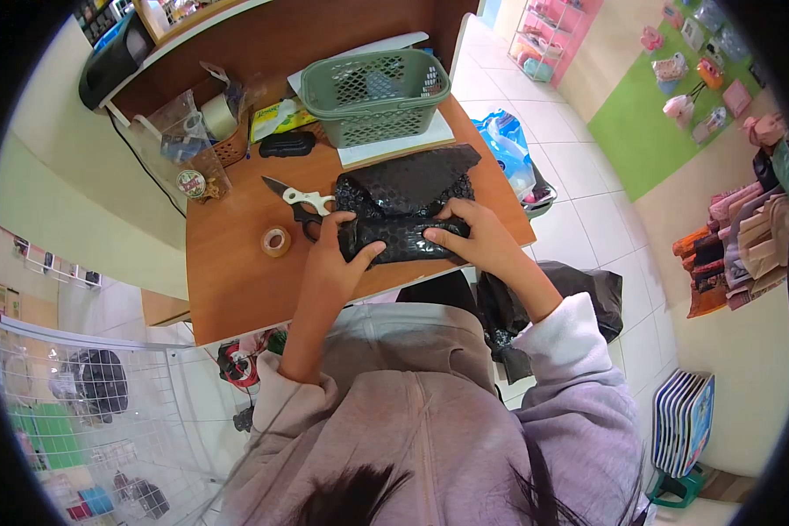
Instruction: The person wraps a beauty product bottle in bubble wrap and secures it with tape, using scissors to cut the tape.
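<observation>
A sheet of black bubble wrap (408, 186) lies on the wooden table, its near part folded into a dark bundle whose contents I cannot see. My left hand (337, 250) grips the bundle's left end, thumb on top. On its right end, my right hand (475, 235) presses with thumb and curled fingers. Just left of the wrap lie scissors (309, 203) with a white and black handle, blades pointing away to the left. A small roll of tape (275, 241) rests on the table left of my left hand.
A green plastic basket (373, 101) stands on white paper at the table's back. Beside it are a black case (287, 144), a yellow packet (279, 119) and a clear plastic bag (188, 145). A wire rack (96, 386) stands at lower left; a black bag (579, 294) is on the floor at right.
</observation>
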Available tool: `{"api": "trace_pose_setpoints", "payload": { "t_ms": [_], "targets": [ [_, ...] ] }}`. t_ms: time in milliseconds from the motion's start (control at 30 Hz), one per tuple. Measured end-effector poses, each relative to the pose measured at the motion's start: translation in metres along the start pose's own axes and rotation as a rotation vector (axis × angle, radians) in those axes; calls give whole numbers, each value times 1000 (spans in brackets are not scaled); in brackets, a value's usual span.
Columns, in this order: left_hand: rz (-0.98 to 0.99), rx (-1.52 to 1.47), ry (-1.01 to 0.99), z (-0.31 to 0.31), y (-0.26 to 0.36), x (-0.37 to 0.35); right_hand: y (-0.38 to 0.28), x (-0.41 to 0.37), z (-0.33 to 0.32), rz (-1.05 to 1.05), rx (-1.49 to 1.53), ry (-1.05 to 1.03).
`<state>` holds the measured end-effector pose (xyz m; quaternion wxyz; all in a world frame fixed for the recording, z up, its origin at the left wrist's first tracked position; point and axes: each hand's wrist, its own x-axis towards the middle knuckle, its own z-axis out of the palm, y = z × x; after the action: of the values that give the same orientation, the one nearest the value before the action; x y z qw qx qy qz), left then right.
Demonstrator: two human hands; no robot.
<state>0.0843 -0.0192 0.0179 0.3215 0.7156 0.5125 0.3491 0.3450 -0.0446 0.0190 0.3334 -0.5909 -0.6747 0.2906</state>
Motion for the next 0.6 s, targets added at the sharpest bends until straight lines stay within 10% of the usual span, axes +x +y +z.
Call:
{"api": "trace_pose_setpoints", "payload": {
  "t_ms": [200,600],
  "targets": [
    [-129,104,-17,2,8,10,-7,3,1,-317,-525,332],
    [261,99,321,-2,-22,19,-9,-7,12,-562,-470,106]
  ]
}}
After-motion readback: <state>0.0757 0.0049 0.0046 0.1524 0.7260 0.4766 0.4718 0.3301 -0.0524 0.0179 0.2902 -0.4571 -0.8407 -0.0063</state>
